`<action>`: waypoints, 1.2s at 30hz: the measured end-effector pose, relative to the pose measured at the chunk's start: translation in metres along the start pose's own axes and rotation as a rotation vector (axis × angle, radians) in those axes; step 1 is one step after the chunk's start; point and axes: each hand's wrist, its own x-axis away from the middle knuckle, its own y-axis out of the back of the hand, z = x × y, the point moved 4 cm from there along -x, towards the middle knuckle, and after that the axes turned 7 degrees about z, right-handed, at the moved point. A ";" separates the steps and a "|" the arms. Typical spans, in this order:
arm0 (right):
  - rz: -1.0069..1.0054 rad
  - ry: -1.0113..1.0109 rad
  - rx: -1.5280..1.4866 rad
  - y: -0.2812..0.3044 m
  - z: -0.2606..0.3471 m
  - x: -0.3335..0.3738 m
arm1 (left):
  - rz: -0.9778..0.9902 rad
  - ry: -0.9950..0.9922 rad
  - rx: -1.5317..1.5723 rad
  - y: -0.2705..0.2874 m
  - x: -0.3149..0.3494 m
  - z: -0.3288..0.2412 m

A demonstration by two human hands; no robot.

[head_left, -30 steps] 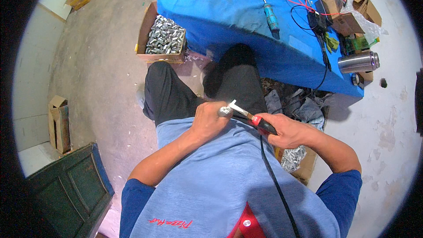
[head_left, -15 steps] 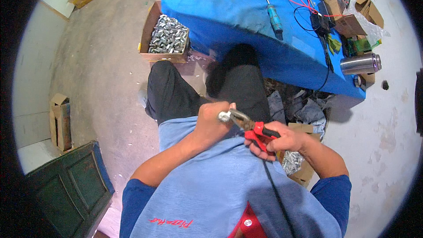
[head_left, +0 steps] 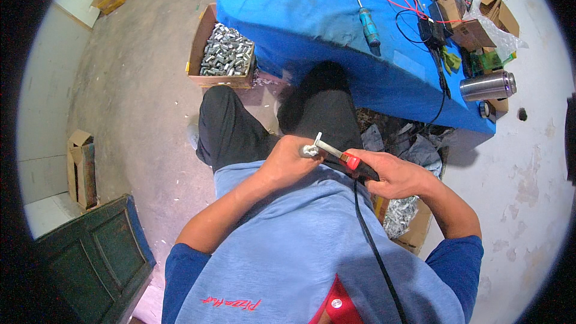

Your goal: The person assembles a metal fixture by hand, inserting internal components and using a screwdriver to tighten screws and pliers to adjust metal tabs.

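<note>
My left hand (head_left: 287, 163) is closed around a small metal cylinder (head_left: 308, 150) above my lap. Its end sticks out by the thumb and looks pale and ragged. My right hand (head_left: 393, 174) grips pliers (head_left: 351, 161) with red and black handles, now turned on edge. The jaws point left and lie right beside the cylinder's end; whether they pinch any of it I cannot tell. My fingers hide most of the handles and most of the cylinder.
A blue-covered table (head_left: 288, 6) stands ahead, bearing a teal-handled screwdriver (head_left: 369, 27), cables (head_left: 414, 12) and a steel flask (head_left: 489, 86). A cardboard box (head_left: 225, 81) of metal cylinders sits on the floor. Another box (head_left: 420, 228) with shiny pieces is at my right. A black cord (head_left: 375, 240) hangs over my front.
The pliers have rolled from flat to on edge, and their jaws have swung up a little at the cylinder's end. My right hand has turned over and risen slightly; the left has barely moved.
</note>
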 end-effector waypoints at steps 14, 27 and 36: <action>0.100 -0.119 0.325 0.017 0.008 0.002 | -0.058 0.025 -0.319 0.004 0.005 -0.002; -0.006 -0.123 0.253 -0.001 -0.001 -0.004 | -0.111 -0.065 -0.245 -0.003 0.006 0.006; -0.038 -0.046 0.254 -0.003 -0.003 -0.005 | -0.085 0.011 -0.177 -0.006 0.004 0.011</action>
